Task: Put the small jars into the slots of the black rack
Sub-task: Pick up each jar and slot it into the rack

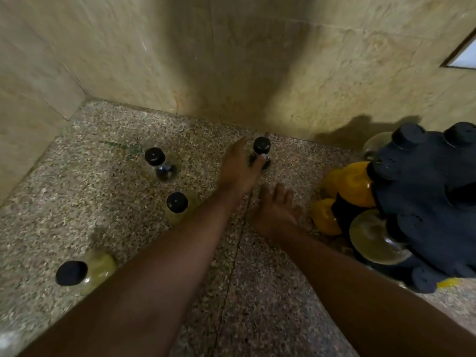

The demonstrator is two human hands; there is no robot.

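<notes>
Several small clear jars with black lids stand on the speckled stone counter. My left hand (240, 168) reaches far across and closes its thumb and fingers around the far jar (261, 146) near the back wall. Other jars stand at the left (154, 157), in the middle (177, 202) and at the near left (72, 273), the last with yellowish contents. My right hand (277, 211) rests flat on the counter, fingers apart, holding nothing. The black rack (425, 199) stands at the right with several jars in its slots, some filled with yellow.
Tiled walls close the counter off at the back and the left. A window corner (463, 55) shows at the upper right. A seam runs through the counter (231, 266) between my forearms.
</notes>
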